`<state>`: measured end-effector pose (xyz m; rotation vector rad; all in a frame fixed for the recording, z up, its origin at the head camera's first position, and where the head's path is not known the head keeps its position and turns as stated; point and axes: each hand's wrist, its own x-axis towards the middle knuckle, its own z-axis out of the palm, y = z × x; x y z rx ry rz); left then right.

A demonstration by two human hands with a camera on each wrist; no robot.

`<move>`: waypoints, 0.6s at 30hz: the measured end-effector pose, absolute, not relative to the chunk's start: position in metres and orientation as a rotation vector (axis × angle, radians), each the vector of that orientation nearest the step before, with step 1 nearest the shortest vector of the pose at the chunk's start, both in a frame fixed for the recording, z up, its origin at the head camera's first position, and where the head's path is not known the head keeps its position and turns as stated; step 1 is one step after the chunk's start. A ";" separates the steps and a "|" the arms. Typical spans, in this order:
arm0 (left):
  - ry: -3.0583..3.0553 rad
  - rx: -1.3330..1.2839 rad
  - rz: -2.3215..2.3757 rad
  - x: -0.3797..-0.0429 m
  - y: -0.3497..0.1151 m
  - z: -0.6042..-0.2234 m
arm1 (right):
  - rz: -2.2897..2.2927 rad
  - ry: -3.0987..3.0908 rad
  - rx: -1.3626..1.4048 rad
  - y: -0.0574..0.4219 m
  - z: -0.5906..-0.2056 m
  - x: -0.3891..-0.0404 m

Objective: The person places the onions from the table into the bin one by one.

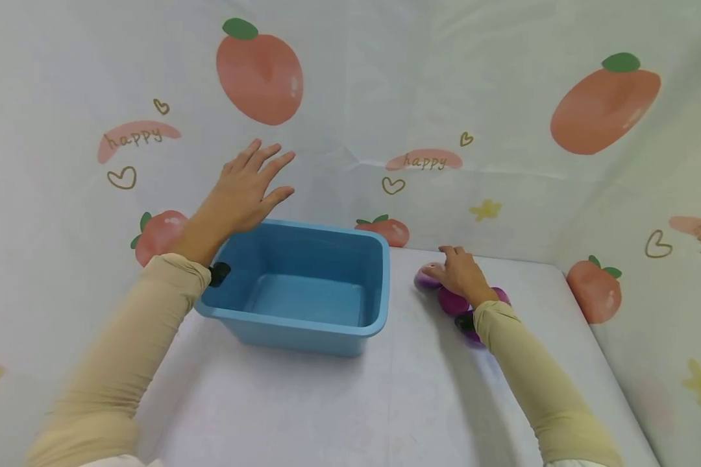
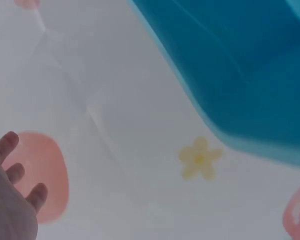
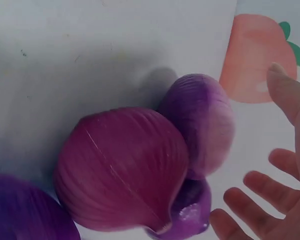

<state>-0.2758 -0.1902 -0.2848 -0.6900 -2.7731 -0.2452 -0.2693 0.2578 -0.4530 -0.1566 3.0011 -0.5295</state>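
My left hand (image 1: 242, 194) is raised over the back left of a blue plastic basin (image 1: 304, 337), fingers spread and holding nothing. In the left wrist view its fingers (image 2: 37, 196) stand apart from the basin's rim. Over at the right, my right hand (image 1: 463, 277) hovers above a cluster of purple onions, with thumb and fingers apart. A reddish-purple onion (image 3: 122, 170) lies in front of a purple-and-pale one (image 3: 202, 125). Beneath these a shiny purple piece (image 3: 192, 212) is partly hidden. Another dark purple one (image 3: 27, 212) is cut off by the frame.
The basin stands with no objects inside on a white-covered table (image 1: 304, 415). Behind and to the right rises a white backdrop (image 1: 350, 84) printed with fruit, hearts and flowers. Dark wrist cameras (image 1: 219, 274) sit at the cuffs.
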 end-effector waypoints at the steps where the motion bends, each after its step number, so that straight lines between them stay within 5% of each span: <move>1: -2.769 -0.679 -0.228 -0.274 -0.196 -0.284 | -0.534 2.989 -0.157 0.257 -0.454 -0.270; 18: -2.935 -0.493 -0.292 -0.242 -0.275 -0.328 | -0.563 2.810 -0.133 0.238 -0.465 -0.279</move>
